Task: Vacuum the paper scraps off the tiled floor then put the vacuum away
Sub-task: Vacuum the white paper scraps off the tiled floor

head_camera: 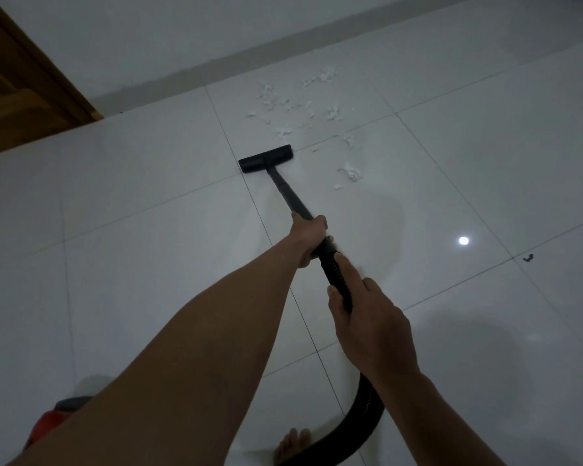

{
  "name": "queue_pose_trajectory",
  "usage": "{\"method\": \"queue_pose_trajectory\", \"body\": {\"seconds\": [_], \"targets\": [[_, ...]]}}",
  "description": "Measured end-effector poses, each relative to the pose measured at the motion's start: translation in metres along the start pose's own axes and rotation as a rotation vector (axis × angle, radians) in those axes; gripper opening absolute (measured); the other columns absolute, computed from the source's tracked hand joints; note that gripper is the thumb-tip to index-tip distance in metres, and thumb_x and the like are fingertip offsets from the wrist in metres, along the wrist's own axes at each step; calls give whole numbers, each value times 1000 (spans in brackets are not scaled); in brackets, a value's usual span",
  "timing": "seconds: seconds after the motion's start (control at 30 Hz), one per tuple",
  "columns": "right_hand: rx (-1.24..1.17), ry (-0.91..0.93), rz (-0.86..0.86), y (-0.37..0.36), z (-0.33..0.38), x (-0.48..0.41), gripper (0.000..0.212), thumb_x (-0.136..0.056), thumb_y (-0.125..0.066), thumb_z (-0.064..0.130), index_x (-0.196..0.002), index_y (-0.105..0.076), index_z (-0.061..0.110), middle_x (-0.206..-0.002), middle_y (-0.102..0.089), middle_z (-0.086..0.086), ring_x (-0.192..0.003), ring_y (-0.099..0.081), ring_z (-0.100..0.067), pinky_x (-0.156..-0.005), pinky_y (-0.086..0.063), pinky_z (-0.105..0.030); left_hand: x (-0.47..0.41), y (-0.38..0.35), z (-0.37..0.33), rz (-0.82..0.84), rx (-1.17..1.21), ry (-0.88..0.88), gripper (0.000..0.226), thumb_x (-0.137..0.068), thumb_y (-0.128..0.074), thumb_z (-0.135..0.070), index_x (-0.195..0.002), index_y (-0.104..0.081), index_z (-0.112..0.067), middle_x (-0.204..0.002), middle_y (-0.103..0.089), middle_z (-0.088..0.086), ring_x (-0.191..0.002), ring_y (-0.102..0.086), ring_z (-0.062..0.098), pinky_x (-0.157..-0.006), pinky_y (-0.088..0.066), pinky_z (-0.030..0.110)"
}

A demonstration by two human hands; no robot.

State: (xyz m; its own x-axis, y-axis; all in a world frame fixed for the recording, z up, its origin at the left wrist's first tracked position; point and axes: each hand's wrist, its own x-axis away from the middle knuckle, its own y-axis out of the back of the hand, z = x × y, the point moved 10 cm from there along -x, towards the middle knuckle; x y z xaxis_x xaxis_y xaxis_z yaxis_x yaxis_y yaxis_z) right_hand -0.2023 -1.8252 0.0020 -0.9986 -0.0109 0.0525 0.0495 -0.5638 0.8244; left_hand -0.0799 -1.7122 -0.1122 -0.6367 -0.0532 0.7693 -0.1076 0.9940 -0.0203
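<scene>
- The wand (285, 190) is gripped by the left hand (308, 238), whose fingers are wrapped round it at its near end.
- The ribbed hose (337, 274) is held just behind by the right hand (371, 317). The thumb is curled round one side and the forefinger is laid along the top.
- The left hand is the nearer of the two to the nozzle (266, 158), so the steering is judged to fall to it.
- The wand's long axis runs from the hands forward and slightly left, down to the nozzle. The nozzle is set flat on the floor (132, 203) and lies crosswise to the wand.
- The scraps (297, 102) are scattered beyond the nozzle, ahead and to its right, toward the wall. None can be seen under the nozzle.
- A smaller cluster (350, 173) is found level with the wand, off to its right and apart from it.
- A push forward with a swing to the right is therefore judged to be what is called for. A straight push along the present axis would pass left of most of the paper.
- The hose is looped back past a bare foot (292, 443). A red vacuum (53, 420) is partly hidden behind the left forearm.
</scene>
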Motion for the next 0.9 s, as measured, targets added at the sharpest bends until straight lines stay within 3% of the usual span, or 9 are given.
{"method": "queue_pose_trajectory", "body": {"seconds": [0.3,0.53,0.9], "targets": [[-22,35,-11,11,-10,-24,57,-101,-51,36,-153,-28,35,-78,-52,4,-55,-52,-13,-47,-50,-30,-14,-17,-23,-8,7,-25,70,-96,-48,-7,-156,-15,-17,-81,-53,8,-57,-57,16,-53,-57,28],[-44,5,97,13,-24,-39,55,-103,-35,46,-152,-10,47,-90,-53,6,-70,-58,-12,-66,-56,-34,-21,-24,-26,-42,22,-6,69,-96,-48,-8,-155,-16,-18,-81,-53,8,-58,-57,17,-53,-57,28],[-47,-5,156,4,-38,-83,55,-103,-34,47,-151,-8,48,-95,-54,6,-74,-60,-13,-71,-57,-37,-60,-30,-45,-73,45,-22,65,-94,-50,-9,-152,-21,-18,-93,-54,10,-60,-59,17,-62,-59,31]]}}
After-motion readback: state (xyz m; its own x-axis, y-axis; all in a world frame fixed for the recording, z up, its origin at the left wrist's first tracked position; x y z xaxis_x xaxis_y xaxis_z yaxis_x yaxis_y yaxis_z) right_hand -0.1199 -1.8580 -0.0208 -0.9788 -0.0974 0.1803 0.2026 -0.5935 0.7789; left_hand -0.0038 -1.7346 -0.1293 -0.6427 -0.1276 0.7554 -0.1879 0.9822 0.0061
